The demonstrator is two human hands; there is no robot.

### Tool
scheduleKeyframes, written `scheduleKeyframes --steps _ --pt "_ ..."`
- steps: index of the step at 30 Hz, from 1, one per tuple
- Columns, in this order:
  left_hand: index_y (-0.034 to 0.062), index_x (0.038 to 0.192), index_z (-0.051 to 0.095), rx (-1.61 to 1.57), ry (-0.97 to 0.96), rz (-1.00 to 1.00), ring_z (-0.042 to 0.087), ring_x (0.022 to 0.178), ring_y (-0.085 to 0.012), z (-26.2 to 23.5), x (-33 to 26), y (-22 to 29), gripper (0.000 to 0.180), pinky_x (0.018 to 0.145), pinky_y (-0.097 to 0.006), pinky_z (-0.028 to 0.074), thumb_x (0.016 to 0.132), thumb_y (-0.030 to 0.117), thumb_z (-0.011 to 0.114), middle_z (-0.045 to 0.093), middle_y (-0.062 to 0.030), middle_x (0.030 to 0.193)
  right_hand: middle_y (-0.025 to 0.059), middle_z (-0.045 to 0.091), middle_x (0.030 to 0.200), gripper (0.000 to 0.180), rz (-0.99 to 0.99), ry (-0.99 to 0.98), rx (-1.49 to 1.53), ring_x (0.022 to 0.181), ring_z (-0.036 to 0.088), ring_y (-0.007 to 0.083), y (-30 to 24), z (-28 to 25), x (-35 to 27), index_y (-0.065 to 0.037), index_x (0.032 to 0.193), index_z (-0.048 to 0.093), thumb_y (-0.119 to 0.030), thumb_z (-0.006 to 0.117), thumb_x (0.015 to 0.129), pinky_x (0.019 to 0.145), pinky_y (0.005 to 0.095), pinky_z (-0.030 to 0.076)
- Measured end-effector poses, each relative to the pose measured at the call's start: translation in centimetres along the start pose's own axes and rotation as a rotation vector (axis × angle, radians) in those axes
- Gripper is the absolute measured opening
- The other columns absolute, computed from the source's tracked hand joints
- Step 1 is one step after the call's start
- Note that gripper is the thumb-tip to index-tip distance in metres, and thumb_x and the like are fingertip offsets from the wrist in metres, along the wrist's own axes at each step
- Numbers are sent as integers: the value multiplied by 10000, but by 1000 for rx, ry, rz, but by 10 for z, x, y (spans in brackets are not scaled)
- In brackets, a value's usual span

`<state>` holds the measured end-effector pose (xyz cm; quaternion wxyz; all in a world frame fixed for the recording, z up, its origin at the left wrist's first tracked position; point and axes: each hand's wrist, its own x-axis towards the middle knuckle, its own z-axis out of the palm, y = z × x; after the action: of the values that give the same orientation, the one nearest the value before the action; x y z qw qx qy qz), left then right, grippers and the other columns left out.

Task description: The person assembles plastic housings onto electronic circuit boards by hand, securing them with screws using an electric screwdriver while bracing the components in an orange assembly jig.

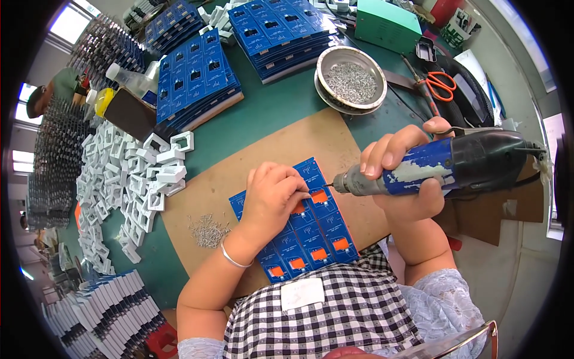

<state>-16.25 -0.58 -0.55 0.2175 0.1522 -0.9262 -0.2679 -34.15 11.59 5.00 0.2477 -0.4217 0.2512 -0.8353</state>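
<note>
A blue circuit board panel (pixel 306 230) with orange rectangles lies on a brown cardboard sheet (pixel 263 157), close to my apron. My left hand (pixel 274 194) rests over the panel's upper part, thumb and fingertips pinched together; whatever they hold is too small to make out. My right hand (pixel 412 167) is wrapped round an electric screwdriver (pixel 424 170) with a blue and black body, held sideways. Its bit points left, close to the panel's upper right edge and a little apart from my left fingertips. Left of the panel lies a small pile of screws (pixel 207 231).
A metal bowl of screws (pixel 351 82) stands beyond the cardboard. Stacked blue panels (pixel 197 78) and a heap of white plastic frames (pixel 128 179) take up the left and back. Orange-handled scissors (pixel 441 85), a soldering iron (pixel 421 87) and a green box (pixel 387 25) are at back right.
</note>
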Motion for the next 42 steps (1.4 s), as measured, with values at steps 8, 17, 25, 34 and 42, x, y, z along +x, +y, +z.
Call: scheduleKeyframes --steps 8,17,25,34,42 --pt "134 805 661 71 42 7 546 917 -235 3 0 7 173 814 -378 406 672 113 770 623 4 928 99 563 854 636 110 -85 -144 704 627 257 8 10 -3 -138 1295 301 -412 685 870 664 404 518" --pt "133 830 645 92 111 51 557 925 -225 5 -4 3 180 792 -387 416 686 158 750 593 6 905 106 571 860 678 267 -225 -209 740 634 255 20 18 2 -137 1255 300 -370 765 822 672 376 542" --pt "123 831 640 64 118 91 555 924 -242 12 -4 -2 149 802 -388 435 707 166 709 604 -9 928 112 565 849 623 198 -258 -190 725 612 252 23 24 -8 -117 1259 343 -282 757 823 670 400 521" --pt "128 793 632 72 158 50 547 920 -224 13 -12 -2 148 806 -377 419 676 141 721 592 1 890 110 555 859 627 122 -148 -153 673 598 239 31 28 1 -114 1281 307 -311 707 839 615 373 513" --pt "135 793 631 90 171 56 543 933 -214 15 -13 -3 142 802 -372 417 677 130 711 589 13 892 114 554 857 617 136 -287 -253 669 601 243 35 28 0 -104 1266 311 -306 711 841 618 377 522"
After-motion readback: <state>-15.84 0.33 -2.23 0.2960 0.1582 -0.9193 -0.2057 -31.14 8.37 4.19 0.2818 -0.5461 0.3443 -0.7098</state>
